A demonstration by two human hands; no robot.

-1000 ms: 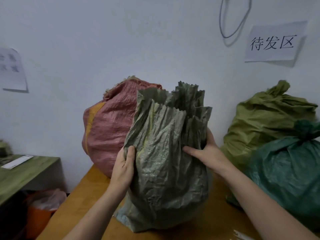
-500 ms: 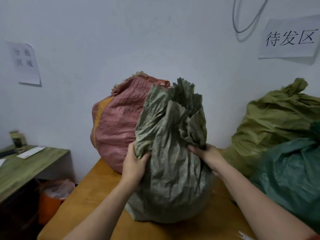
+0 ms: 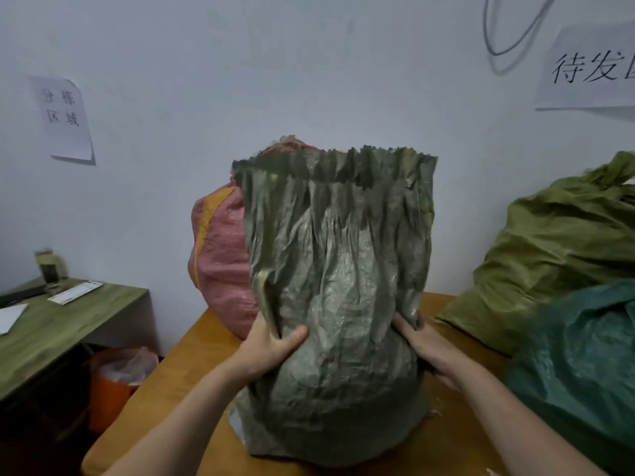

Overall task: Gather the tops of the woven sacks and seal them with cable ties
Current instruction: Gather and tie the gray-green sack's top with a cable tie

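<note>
A grey-green woven sack [image 3: 336, 304] stands upright on the wooden table [image 3: 192, 365] right in front of me. Its top is spread wide and flat, with a jagged upper edge. My left hand [image 3: 271, 348] grips the sack's left side at mid height, thumb across the front. My right hand [image 3: 429, 348] holds the right side, its fingers partly hidden behind the fabric. No cable tie is in view.
A pink woven sack [image 3: 220, 262] stands behind against the wall. An olive-green sack [image 3: 556, 245] and a dark teal sack [image 3: 584, 365] fill the right. A green desk [image 3: 62, 324] with papers is left, an orange bin [image 3: 110, 383] below it.
The sack's top was bunched and crumpled; now it is pulled out wide and stands tall. Both hands have slid lower and apart along the sack's sides.
</note>
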